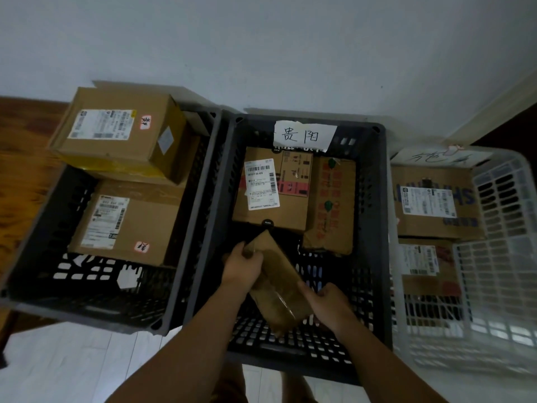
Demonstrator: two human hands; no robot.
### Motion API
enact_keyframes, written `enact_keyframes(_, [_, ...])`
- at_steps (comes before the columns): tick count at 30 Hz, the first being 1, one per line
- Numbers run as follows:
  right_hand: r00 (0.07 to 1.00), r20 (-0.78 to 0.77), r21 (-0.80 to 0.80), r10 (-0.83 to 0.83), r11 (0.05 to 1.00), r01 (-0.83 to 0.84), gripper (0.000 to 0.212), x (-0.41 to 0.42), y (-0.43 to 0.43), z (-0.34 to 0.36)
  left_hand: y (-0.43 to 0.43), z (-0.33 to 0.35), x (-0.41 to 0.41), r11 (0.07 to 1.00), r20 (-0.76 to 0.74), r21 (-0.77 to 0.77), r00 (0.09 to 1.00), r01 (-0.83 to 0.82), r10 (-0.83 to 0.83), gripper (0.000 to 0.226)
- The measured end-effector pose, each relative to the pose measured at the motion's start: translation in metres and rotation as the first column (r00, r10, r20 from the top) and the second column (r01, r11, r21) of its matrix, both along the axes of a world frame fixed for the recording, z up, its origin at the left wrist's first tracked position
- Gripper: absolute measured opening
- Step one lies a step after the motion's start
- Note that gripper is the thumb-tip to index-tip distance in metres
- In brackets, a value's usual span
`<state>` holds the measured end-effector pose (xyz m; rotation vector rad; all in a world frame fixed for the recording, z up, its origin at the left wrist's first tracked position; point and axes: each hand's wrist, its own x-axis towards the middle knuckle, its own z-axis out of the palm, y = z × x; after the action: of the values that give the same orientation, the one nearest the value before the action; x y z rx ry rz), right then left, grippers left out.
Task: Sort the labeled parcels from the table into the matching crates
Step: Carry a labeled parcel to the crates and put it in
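holding a small brown parcel (276, 282) inside the middle dark crate (375, 199) tagged 贵阳, left hand (242, 266) gripping its far end, right hand (328, 301) gripping its near corner; each of the three crates already holds two boxes (271, 187); table unseen, so remainder unknown

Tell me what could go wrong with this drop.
The small parcel is tilted, held by the left hand at its upper end and the right hand at its side; it may slip and land edge-first. Its label is hidden, so its match with the middle crate cannot be checked.
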<state>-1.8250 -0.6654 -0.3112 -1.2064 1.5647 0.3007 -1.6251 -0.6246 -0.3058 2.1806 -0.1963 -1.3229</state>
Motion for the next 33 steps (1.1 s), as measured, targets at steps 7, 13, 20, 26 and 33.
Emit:
enact_keyframes(7, [0.964,0.099,0.1,0.247,0.961,-0.257,0.045,0.017,0.012,0.006,-0.002,-0.004,-0.003,0.999,0.11,0.017,0.993,-0.038,0.036,0.088])
enact_keyframes(13, [0.966,0.196,0.103,0.169,0.976,-0.192,0.013,0.044,0.016,-0.02,0.021,-0.022,-0.011,0.983,0.087,0.014,0.979,0.184,-0.185,0.04])
enact_keyframes(20, [0.965,0.26,0.18,-0.022,0.983,-0.026,0.044,0.059,0.022,-0.045,0.041,-0.042,-0.005,0.986,0.046,0.073,0.987,0.149,-0.153,0.045])
enact_keyframes(26, [0.942,0.323,0.137,-0.092,0.989,0.049,0.045,0.074,0.029,-0.052,0.046,-0.06,-0.003,0.977,0.131,0.029,0.968,0.21,-0.212,0.062])
enact_keyframes(33, [0.917,0.335,0.219,-0.217,0.964,0.148,0.033,0.084,0.032,-0.053,0.048,-0.055,-0.018,0.862,0.308,0.115,0.807,0.494,-0.503,0.061])
